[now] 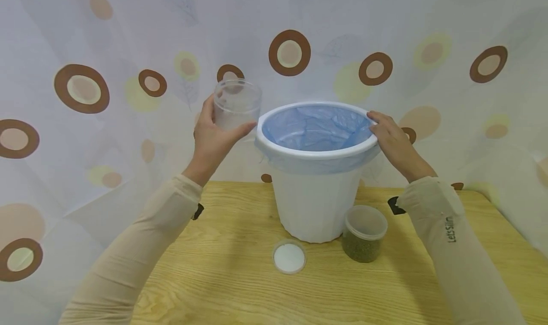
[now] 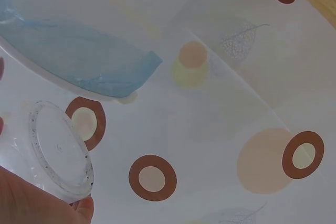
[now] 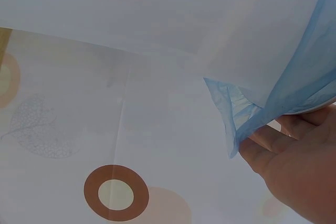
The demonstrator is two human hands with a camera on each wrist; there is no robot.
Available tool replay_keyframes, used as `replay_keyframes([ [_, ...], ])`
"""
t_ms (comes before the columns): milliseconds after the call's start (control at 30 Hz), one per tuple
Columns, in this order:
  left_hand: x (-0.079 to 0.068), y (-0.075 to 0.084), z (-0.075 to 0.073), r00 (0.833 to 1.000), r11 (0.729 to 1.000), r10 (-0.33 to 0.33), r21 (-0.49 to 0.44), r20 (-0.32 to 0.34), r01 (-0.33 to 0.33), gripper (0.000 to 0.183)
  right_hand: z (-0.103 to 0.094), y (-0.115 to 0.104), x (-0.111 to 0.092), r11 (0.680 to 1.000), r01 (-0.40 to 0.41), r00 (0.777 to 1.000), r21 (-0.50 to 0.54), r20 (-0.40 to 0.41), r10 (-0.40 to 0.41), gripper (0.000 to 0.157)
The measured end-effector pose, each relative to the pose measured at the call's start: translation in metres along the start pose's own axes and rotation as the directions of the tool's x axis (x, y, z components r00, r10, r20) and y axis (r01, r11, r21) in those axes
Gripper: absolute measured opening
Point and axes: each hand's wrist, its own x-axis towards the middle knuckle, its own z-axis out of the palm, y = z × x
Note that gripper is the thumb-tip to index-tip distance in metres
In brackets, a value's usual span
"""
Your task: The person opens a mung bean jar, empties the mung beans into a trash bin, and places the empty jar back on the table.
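My left hand (image 1: pixel 216 142) grips a clear plastic jar (image 1: pixel 237 103), raised beside the left rim of a white trash bin (image 1: pixel 317 196). In the left wrist view, dark specks line the edge of the jar's base (image 2: pixel 60 148). A blue bag (image 1: pixel 314 125) lines the bin and folds over its rim. On the opposite side, my right hand (image 1: pixel 394 139) holds the bin's rim, fingertips inside and thumb at the liner. From the right wrist view, fingers (image 3: pixel 268 137) curl round the rim and bag edge, where a loose corner of the bag hangs down.
A clear tub (image 1: pixel 364 234) with dark green contents, its top cloudy, stands against the bin's right front. A small round white disc with a clear rim (image 1: pixel 289 258) lies before the bin on the wooden table (image 1: pixel 214 277). A patterned curtain (image 1: pixel 128 39) hangs close behind.
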Motion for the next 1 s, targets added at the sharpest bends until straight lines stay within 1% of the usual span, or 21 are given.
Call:
replay_keyframes([
  [133, -0.006, -0.001, -0.003, 0.999, 0.998, -0.035, -0.048, 0.018, 0.036, 0.085, 0.001, 0.0, 0.0, 1.0, 0.0, 1.0, -0.007, 0.002, 0.0, 0.058],
  [333, -0.019, -0.002, -0.005, 0.996, 0.994, -0.089, -0.056, 0.023, 0.091, 0.086, 0.0, 0.0, 0.0, 1.0, 0.0, 1.0, -0.009, 0.007, 0.0, 0.058],
  [600, -0.036, -0.007, -0.004, 0.994, 0.989, -0.107, -0.098, 0.036, 0.11, 0.077, -0.001, 0.001, -0.001, 1.0, -0.015, 1.0, -0.02, 0.012, 0.015, 0.058],
  [867, -0.046, -0.014, -0.004, 0.99, 0.983, -0.139, -0.118, 0.031, 0.142, 0.077, -0.001, -0.001, -0.001, 1.0, -0.011, 1.0, -0.027, 0.013, 0.011, 0.059],
  [1000, -0.051, -0.018, -0.004, 0.987, 0.976, -0.156, -0.146, 0.046, 0.161, 0.074, -0.001, -0.001, -0.001, 1.0, -0.004, 1.0, -0.024, 0.013, 0.004, 0.059],
])
